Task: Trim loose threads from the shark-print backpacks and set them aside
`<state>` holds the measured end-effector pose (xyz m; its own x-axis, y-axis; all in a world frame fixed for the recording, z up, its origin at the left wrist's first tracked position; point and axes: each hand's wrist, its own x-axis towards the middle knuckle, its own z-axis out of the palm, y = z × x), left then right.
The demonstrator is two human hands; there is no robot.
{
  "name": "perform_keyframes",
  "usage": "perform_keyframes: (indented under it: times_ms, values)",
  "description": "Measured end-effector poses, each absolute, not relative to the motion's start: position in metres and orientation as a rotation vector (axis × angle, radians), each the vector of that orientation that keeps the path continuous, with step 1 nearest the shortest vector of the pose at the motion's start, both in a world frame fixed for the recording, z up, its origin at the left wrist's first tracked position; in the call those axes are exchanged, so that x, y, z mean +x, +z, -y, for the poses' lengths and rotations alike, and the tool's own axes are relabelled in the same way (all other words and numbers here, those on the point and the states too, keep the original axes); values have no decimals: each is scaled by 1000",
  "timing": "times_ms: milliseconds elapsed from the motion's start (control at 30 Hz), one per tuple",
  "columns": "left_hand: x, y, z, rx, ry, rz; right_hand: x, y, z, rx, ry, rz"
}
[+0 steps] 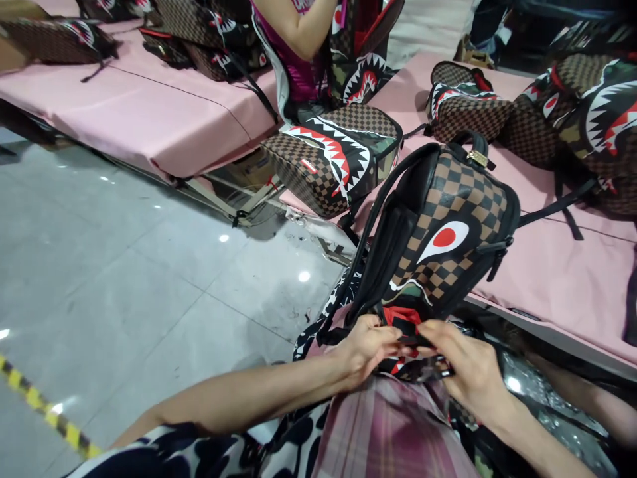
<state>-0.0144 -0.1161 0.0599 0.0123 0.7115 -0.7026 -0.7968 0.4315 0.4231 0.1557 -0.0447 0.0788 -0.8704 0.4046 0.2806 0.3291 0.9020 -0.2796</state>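
Observation:
A brown-and-black checkered backpack (462, 206) with a red-and-white eye print leans between my lap and the pink-covered table. Low on it, a pocket with red lining (398, 317) shows. My left hand (371, 346) is closed, pinching the black edge of this pocket from the left. My right hand (468, 364) is closed on the same edge from the right, fingers and thumb pressed together. The two hands are close together, with a short stretch of black edging between them. The fingers partly hide what exactly they grip.
Another checkered backpack with a shark mouth (331, 159) lies on the table beyond. Several more backpacks (592, 119) are piled at the right. A second pink table (184, 126) stands across the aisle. A co-worker's arm (303, 26) shows at the top. Yellow-black tape (44, 408) marks the floor.

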Motion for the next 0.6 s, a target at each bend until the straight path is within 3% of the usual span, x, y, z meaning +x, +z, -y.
perform_keyframes:
  times_ms: [200, 600]
  values:
    - [-7, 55, 120, 35, 1213, -1087, 160, 102, 53, -1104, 112, 2664]
    - [-12, 49, 120, 485, 1051, -1267, 147, 104, 67, -1088, -212, 2737]
